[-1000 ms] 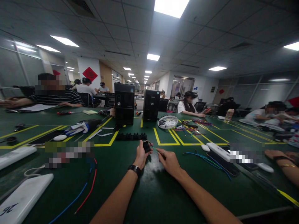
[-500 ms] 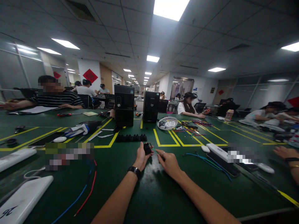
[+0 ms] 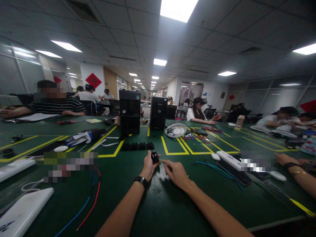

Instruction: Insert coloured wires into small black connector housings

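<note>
Our left hand (image 3: 148,166) has its fingers closed around a small black block (image 3: 154,157), held up over the worktop (image 3: 153,210). Our right hand (image 3: 177,173) pinches a thin green wire (image 3: 161,161) between thumb and fingertips, leaving hardly any gap. The wire's tip is at the block's three o'clock side, but we cannot tell whether it goes in.

Outward from our hands, with twelve o'clock straight ahead, a row of black parts (image 3: 138,146) lies near eleven. Beyond it stand two black computer towers (image 3: 130,113), one toward eleven, the other at twelve. A round white grille (image 3: 175,130) sits near one o'clock, with tangled coloured wires (image 3: 201,137) at two.

At three we have loose blue and green wires (image 3: 218,169), and farther out a co-worker's hand (image 3: 283,159). A red wire (image 3: 96,200) and a long blue wire (image 3: 77,214) curve across eight o'clock. A white case (image 3: 27,205) lies between eight and nine.
</note>
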The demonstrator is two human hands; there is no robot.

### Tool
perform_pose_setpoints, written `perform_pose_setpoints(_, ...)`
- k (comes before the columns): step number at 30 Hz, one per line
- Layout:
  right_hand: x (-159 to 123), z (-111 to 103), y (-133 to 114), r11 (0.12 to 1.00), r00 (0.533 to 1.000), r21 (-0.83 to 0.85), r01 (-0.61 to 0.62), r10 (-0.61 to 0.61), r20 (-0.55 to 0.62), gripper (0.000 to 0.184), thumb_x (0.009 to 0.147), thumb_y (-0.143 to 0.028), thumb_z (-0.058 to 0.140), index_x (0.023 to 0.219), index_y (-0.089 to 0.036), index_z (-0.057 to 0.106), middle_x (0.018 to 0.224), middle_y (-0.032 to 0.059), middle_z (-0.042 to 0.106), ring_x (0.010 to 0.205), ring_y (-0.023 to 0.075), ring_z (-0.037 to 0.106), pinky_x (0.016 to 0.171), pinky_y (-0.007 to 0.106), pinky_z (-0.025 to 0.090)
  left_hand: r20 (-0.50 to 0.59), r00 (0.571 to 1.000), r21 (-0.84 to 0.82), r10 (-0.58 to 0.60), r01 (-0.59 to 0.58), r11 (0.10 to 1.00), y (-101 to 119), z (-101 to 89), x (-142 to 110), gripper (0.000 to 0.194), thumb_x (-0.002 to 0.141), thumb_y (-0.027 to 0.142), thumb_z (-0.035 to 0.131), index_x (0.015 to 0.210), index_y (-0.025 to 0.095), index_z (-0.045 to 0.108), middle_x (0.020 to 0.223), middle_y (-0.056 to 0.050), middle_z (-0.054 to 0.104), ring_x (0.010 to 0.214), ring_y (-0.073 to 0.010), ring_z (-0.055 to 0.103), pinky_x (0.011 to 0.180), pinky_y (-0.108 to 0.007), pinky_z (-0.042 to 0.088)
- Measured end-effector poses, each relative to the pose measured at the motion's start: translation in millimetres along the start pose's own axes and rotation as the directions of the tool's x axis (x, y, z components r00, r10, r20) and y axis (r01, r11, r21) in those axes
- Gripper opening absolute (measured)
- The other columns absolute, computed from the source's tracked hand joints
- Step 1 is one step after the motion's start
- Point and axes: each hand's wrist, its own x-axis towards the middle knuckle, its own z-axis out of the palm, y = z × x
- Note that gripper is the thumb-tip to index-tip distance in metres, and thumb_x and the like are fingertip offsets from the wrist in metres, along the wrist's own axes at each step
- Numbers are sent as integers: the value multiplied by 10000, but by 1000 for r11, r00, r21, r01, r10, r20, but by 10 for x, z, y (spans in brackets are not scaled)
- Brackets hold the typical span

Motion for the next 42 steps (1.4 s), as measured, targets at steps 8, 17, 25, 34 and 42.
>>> perform_pose_setpoints(8,41,53,-11,993,994,49,-104,103,21,520,810,-193,475,1330,-197,465,777,23,665,660,170,597,626,237,397,35,996,128,81,-85,988,-41,69,-92,316,841,428,504,931,139,594,750,-61,603,570,-134,577,496,-244,479)
perform_pose_setpoints(17,15,45,-66,983,989,112,-143,146,-26,449,890,-238,442,1338,-220,460,702,8,678,602,151,603,586,210,411,21,995,177,101,-103,979,-104,94,-172,291,748,392,550,906,169,650,947,-68,620,809,-170,597,577,-241,497)
perform_pose_setpoints(25,7,-12,-68,988,990,-59,-140,139,-23,487,885,-257,459,1370,-230,424,730,15,705,630,168,624,601,214,389,50,992,257,118,-127,958,-119,43,-133,264,734,328,533,919,181,650,906,-52,639,732,-154,609,545,-232,486)
perform_pose_setpoints(34,-19,6,-137,984,982,-68,-164,169,78,471,917,-254,399,1386,-227,407,1057,68,699,839,186,660,740,236,438,-49,997,201,62,-51,978,-77,139,-223,282,693,306,514,888,149,642,854,-65,645,702,-166,618,522,-237,471)
perform_pose_setpoints(42,11,-114,-86,992,989,-57,-115,119,83,451,900,-223,396,1345,-232,473,1019,59,713,783,169,663,694,216,428,84,979,434,184,-202,878,-107,96,-220,346,749,406,480,909,138,628,619,6,567,421,-107,482,416,-229,374)
